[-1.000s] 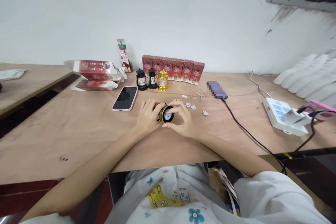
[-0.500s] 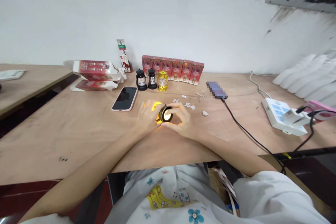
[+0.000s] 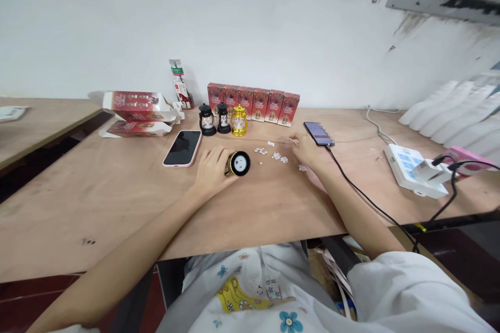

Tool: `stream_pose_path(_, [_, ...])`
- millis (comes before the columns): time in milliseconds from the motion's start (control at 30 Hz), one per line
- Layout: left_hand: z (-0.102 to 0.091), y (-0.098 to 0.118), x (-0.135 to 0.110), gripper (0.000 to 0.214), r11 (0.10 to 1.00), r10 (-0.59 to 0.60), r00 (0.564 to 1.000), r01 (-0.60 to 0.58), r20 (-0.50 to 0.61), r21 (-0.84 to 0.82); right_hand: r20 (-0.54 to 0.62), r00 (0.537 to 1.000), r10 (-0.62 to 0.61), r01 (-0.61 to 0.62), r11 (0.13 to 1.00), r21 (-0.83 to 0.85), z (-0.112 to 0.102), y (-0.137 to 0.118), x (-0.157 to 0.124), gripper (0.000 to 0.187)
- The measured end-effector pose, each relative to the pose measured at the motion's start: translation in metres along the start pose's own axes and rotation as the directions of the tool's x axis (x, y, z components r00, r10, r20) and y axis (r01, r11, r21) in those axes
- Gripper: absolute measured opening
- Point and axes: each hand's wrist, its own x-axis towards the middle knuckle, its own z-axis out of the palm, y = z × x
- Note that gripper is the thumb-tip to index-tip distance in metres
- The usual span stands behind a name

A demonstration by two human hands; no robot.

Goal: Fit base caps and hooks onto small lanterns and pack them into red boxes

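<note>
My left hand is wrapped round a small lantern with a black and gold rim. It is tipped on its side, so its round base with a white centre faces me; no glow shows. My right hand is at the thin bent wires, fingertips pinched together on one of them. Its fingers partly hide the wires. Between my hands lie several small round discs and small white tabs. Behind them stand two black lanterns and a gold lantern, all upright.
A pink-edged phone lies left of my hands, another phone on a black cable to the right. Red boxes line the wall. Opened cartons lie at the left, beside a bottle. A white power strip sits at the right.
My right hand has left the lantern's base and moved right and away to the wires. The lantern's yellow glow has gone out. My left hand still holds the lantern.
</note>
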Motion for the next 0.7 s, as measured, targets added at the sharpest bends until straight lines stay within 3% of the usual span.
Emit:
stream_pose_path(67, [0.000, 0.000, 0.000, 0.034, 1.000, -0.002, 1.000, 0.002, 0.003, -0.005, 0.104, 0.994, 0.026, -0.015, 0.994, -0.108, 0.001, 0.004, 0.001, 0.031])
stream_pose_path(200, [0.000, 0.001, 0.001, 0.035, 1.000, -0.006, 1.000, 0.006, 0.008, 0.014, 0.152, 0.988, 0.001, 0.021, 0.989, -0.144, 0.002, 0.000, -0.001, 0.029])
stream_pose_path(433, [0.000, 0.000, 0.001, 0.034, 1.000, -0.005, 1.000, 0.005, 0.017, 0.027, 0.084, 0.996, -0.039, 0.049, 0.993, -0.112, 0.002, 0.001, 0.001, 0.023])
stream_pose_path(500, [-0.001, -0.001, 0.002, 0.034, 1.000, -0.010, 1.000, 0.010, 0.007, 0.023, -0.030, 1.000, 0.001, -0.001, 1.000, -0.003, 0.003, 0.005, 0.003, 0.024])
stream_pose_path(567, [-0.001, -0.001, 0.002, 0.033, 1.000, -0.017, 1.000, 0.017, -0.003, 0.019, -0.171, 0.977, 0.124, -0.082, 0.969, 0.235, 0.005, 0.011, 0.007, 0.023])
stream_pose_path(633, [-0.002, -0.001, 0.002, 0.032, 1.000, -0.024, 1.000, 0.025, -0.013, 0.015, -0.234, 0.916, 0.324, -0.160, 0.834, 0.528, 0.008, 0.017, 0.011, 0.021])
stream_pose_path(700, [-0.002, 0.000, 0.002, 0.032, 0.999, -0.029, 0.999, 0.029, -0.020, 0.013, -0.192, 0.841, 0.506, -0.208, 0.629, 0.749, 0.009, 0.022, 0.015, 0.022])
